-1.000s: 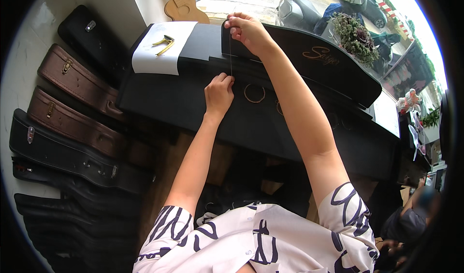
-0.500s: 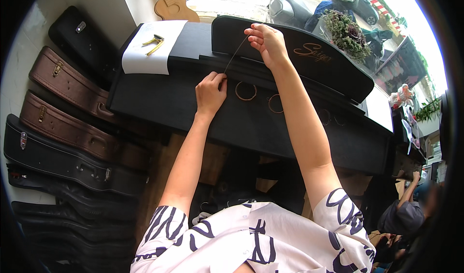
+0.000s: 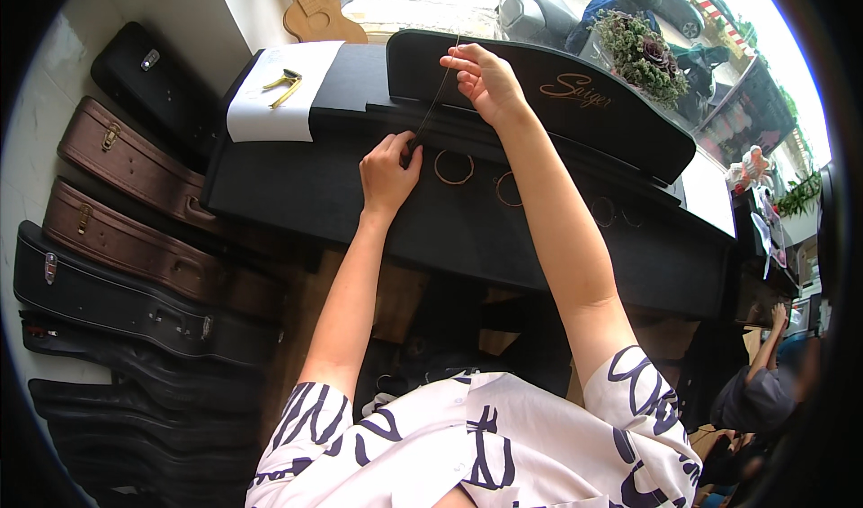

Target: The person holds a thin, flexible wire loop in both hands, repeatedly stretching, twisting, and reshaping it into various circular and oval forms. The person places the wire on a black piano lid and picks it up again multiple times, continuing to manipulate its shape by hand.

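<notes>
A thin guitar string (image 3: 439,97) runs slantwise between my two hands over the black piano (image 3: 315,184). My left hand (image 3: 389,175) is closed on its lower end, low over the piano top. Higher and farther right, my right hand (image 3: 492,84) pinches the string between thumb and fingertips, its other fingers loosely curled. A bit of the string sticks up past those fingertips. Right of my left hand lies a coiled string (image 3: 454,168). Another coil (image 3: 508,190) is partly hidden by my right forearm, and fainter coils (image 3: 602,211) lie beyond that arm.
A gold capo (image 3: 285,88) rests on white paper (image 3: 270,123) at the far left. The piano's raised black panel (image 3: 539,85) stands behind my hands. Instrument cases (image 3: 117,283) line the left side. A small guitar (image 3: 325,18) and a plant (image 3: 638,58) are at the back; a person (image 3: 760,391) is at right.
My right hand has shifted slightly left along the string, and a length of string now shows above its fingertips. The left hand keeps its hold. The whole view has shifted a little.
</notes>
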A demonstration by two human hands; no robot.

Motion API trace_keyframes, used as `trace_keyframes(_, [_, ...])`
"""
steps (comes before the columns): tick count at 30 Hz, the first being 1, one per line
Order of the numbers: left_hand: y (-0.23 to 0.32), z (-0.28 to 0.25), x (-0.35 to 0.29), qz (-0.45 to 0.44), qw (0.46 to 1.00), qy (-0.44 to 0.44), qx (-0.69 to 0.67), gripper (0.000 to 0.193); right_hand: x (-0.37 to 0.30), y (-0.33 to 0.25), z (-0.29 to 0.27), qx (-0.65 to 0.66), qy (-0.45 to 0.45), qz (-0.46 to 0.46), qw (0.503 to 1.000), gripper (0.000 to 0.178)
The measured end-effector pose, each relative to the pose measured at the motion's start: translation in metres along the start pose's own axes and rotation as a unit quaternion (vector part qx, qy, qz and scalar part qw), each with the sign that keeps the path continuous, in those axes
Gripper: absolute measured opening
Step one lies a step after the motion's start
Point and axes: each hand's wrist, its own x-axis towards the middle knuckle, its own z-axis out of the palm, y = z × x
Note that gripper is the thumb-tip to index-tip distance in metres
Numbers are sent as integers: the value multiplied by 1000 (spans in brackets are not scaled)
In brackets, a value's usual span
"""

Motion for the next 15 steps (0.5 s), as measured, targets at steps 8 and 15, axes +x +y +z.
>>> trace_keyframes(8, [4, 2, 1, -11, 1000, 1, -8, 25, -17, 0, -3, -170, 91, -114, 974, 21])
trace_keyframes(15, [-1, 0, -4, -49, 998, -9, 31, 28, -205, -52, 43, -258, -76, -466, 843, 26])
